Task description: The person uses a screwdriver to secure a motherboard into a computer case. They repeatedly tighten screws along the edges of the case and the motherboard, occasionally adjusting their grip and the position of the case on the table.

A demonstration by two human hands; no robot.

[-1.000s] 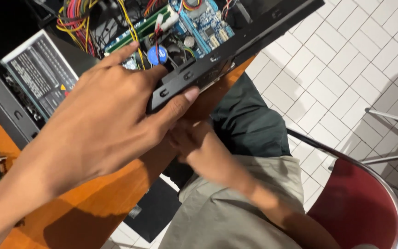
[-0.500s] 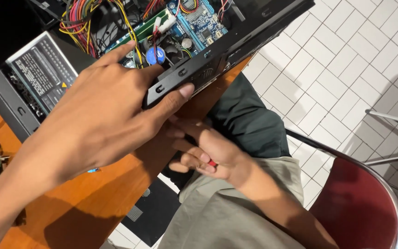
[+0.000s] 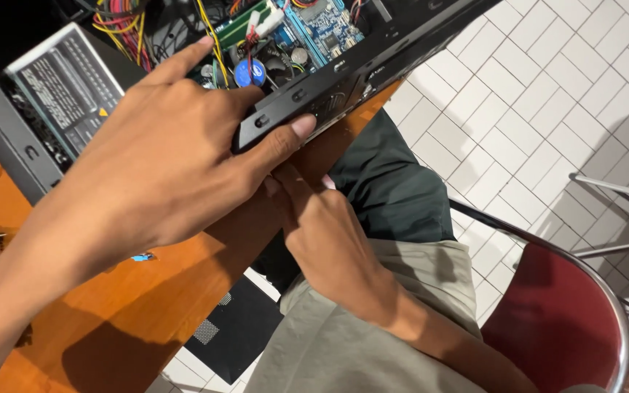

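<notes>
Right hand (image 3: 329, 225) has risen, fingers now curled under the computer case (image 3: 343, 76) edge; left hand (image 3: 161, 160) keeps clamping it.

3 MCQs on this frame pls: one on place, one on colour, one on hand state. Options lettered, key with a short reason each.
1. Where does the open computer case lie?
A. on the tiled floor
B. on the orange table
C. on the red chair

2. What colour is the round capacitor inside the case?
A. blue
B. white
C. pink

3. What is the left hand doing?
A. hanging free above the case
B. holding a screwdriver
C. gripping the case's black edge

Key:
1. B: the case rests on the orange tabletop, its edge over the lap.
2. A: its top shows blue beside the green boards.
3. C: the thumb presses the outer face, fingers lie over the rim; the right hand reaches up beneath it.
</notes>
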